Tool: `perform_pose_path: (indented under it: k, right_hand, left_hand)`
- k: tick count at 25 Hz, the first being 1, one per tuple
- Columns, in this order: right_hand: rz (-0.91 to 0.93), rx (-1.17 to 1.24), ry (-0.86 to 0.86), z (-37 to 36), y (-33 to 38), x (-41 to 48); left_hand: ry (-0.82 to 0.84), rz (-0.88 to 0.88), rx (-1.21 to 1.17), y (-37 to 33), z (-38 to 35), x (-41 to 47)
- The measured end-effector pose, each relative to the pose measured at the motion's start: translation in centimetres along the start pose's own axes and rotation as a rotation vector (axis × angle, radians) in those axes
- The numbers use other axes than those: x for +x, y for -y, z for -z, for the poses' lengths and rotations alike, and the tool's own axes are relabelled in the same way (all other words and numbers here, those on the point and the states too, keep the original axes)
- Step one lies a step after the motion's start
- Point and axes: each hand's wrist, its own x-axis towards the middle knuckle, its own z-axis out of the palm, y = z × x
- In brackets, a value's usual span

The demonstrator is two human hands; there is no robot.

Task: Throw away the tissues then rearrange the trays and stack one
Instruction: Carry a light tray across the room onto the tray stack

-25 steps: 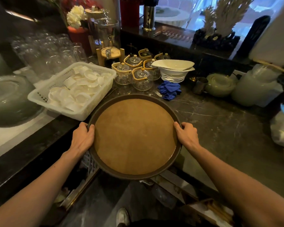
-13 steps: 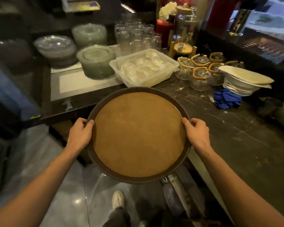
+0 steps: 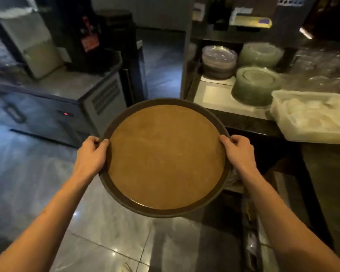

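A round brown tray (image 3: 166,156) with a dark rim is held level in the air above the tiled floor, away from the counter. My left hand (image 3: 90,156) grips its left rim, thumb on top. My right hand (image 3: 238,152) grips the right rim the same way. The tray's surface is bare. No tissues and no other tray are in view.
A dark counter (image 3: 249,124) stands to the right with stacks of glass plates (image 3: 255,85) and a white plastic basket (image 3: 310,116) of small dishes. A steel cabinet unit (image 3: 53,107) is at the left. Glossy tiled floor (image 3: 110,232) lies between and below.
I have turned left with the tray in both hands. It has left the counter and now hangs over the floor; the counter's glassware and blue cloth have slid out of view.
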Motion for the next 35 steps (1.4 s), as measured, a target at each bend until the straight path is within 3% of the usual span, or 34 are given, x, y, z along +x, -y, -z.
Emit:
perform_pose_path:
  k: [8, 14, 22, 35]
  right_hand:
    - [0.212, -0.07, 0.117, -17.1, 13.1, -1.8]
    - [0.26, -0.106, 0.162, -24.6, 19.2, 0.3]
    - [0.256, -0.139, 0.154, -30.5, 22.9, 12.8]
    - [0.204, -0.01, 0.043, -34.1, 32.5, 40.5]
  left_hand:
    - [-0.157, 0.058, -0.006, 10.4, 14.5, 8.8]
    - [-0.168, 0.097, -0.034, 13.5, 18.4, 15.2]
    - [-0.124, 0.112, 0.013, 12.1, 12.7, 28.3]
    - [-0.105, 0.044, -0.035, -0.2, 0.5, 54.3]
